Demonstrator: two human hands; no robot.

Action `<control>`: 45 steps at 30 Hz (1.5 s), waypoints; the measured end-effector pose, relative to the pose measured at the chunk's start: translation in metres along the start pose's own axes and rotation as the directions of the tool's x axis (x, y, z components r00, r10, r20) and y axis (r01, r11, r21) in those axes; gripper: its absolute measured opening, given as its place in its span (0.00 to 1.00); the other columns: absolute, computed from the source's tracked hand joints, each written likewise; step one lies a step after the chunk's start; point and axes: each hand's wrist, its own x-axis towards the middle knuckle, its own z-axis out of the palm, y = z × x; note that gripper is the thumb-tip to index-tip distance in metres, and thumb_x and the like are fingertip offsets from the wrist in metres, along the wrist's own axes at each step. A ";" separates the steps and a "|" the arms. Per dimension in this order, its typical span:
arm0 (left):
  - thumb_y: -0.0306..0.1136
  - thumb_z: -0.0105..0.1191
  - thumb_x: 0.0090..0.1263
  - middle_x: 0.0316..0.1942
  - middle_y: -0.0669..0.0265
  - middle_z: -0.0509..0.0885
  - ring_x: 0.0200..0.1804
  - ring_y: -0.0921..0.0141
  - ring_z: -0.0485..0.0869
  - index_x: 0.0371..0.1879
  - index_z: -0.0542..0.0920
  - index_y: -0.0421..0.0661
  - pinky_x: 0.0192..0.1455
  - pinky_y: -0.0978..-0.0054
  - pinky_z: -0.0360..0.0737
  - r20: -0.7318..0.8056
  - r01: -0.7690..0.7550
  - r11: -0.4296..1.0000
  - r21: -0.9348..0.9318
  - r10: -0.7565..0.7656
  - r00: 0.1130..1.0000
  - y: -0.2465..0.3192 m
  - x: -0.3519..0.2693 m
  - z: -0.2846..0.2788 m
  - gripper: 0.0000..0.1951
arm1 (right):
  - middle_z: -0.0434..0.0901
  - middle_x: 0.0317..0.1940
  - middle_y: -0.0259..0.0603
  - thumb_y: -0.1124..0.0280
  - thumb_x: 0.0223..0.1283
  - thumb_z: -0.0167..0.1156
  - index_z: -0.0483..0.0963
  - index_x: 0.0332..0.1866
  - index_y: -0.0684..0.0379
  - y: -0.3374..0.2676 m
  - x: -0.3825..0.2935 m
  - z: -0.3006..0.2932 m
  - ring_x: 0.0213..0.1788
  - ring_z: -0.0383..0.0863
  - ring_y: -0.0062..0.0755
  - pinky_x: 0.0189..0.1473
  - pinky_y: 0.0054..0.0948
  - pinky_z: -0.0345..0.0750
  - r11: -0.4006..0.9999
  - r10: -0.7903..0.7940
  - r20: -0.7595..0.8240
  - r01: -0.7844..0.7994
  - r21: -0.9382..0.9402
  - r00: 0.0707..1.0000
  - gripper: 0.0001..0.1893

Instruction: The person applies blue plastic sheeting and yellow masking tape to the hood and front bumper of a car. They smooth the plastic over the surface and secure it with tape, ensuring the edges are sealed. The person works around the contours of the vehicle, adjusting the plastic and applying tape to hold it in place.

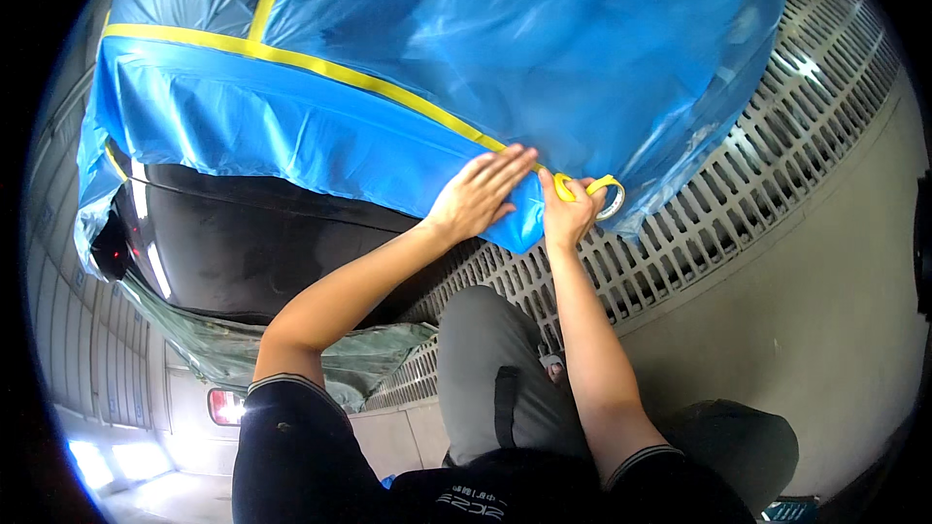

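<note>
Blue plastic masking sheeting (582, 73) covers the upper part of a dark, glossy vehicle panel (218, 233). A strip of yellow masking tape (349, 75) runs along the sheeting towards my hands. My left hand (480, 193) lies flat over the strip's lower right stretch, fingers extended, its palm on the blue film. Just to its right, my right hand (570, 215) grips a roll of yellow masking tape (611, 198), with the thumb near the tape's end of the strip. Below the hands, a loose blue corner of the film hangs down.
Slotted metal floor grating (699, 204) runs beside the vehicle, bordered by plain grey floor (786, 320). Greenish translucent sheeting (371, 356) drapes at the panel's lower edge. My bent grey-trousered knee (484, 349) is close below the hands. Bright lights (138, 460) shine at lower left.
</note>
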 end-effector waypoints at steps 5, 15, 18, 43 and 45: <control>0.62 0.40 0.79 0.87 0.64 0.50 0.88 0.66 0.46 0.85 0.53 0.43 0.87 0.59 0.41 0.027 -0.058 0.981 -0.187 0.064 0.998 0.021 0.003 0.010 0.44 | 0.75 0.45 0.49 0.50 0.47 0.82 0.87 0.31 0.62 0.015 -0.001 -0.006 0.52 0.73 0.54 0.55 0.50 0.70 0.997 -0.081 0.044 0.081 0.009 0.996 0.23; 0.68 0.38 0.77 0.88 0.64 0.49 0.87 0.65 0.46 0.85 0.53 0.44 0.86 0.59 0.43 0.036 -0.011 0.984 -0.176 0.017 0.999 0.032 0.007 0.011 0.47 | 0.75 0.50 0.48 0.37 0.51 0.76 0.87 0.32 0.59 0.209 -0.036 -0.102 0.54 0.73 0.52 0.52 0.51 0.72 0.833 0.068 -0.016 -0.065 -0.550 0.998 0.29; 0.69 0.37 0.78 0.88 0.64 0.47 0.88 0.63 0.44 0.85 0.52 0.44 0.87 0.59 0.41 0.066 -0.022 0.987 -0.160 0.033 0.997 0.047 0.013 0.021 0.47 | 0.74 0.49 0.48 0.34 0.50 0.74 0.88 0.34 0.57 0.222 -0.030 -0.101 0.52 0.73 0.51 0.49 0.51 0.72 0.789 0.087 -0.013 -0.077 -0.610 0.996 0.31; 0.71 0.24 0.79 0.88 0.58 0.39 0.88 0.61 0.29 0.84 0.47 0.35 0.87 0.59 0.21 0.203 -0.455 0.824 0.338 0.408 0.890 0.191 0.109 0.151 0.50 | 0.86 0.44 0.49 0.23 0.55 0.61 0.91 0.44 0.51 0.181 0.036 -0.032 0.53 0.81 0.53 0.56 0.49 0.76 0.566 0.419 0.205 -0.079 -0.820 0.885 0.38; 0.73 0.25 0.77 0.88 0.58 0.39 0.88 0.60 0.28 0.84 0.46 0.35 0.86 0.57 0.19 0.169 -0.441 0.821 0.362 0.407 0.898 0.194 0.115 0.155 0.52 | 0.89 0.42 0.50 0.21 0.57 0.57 0.91 0.45 0.53 0.184 0.040 -0.034 0.52 0.85 0.54 0.55 0.49 0.76 0.560 0.443 0.226 -0.071 -0.825 0.868 0.40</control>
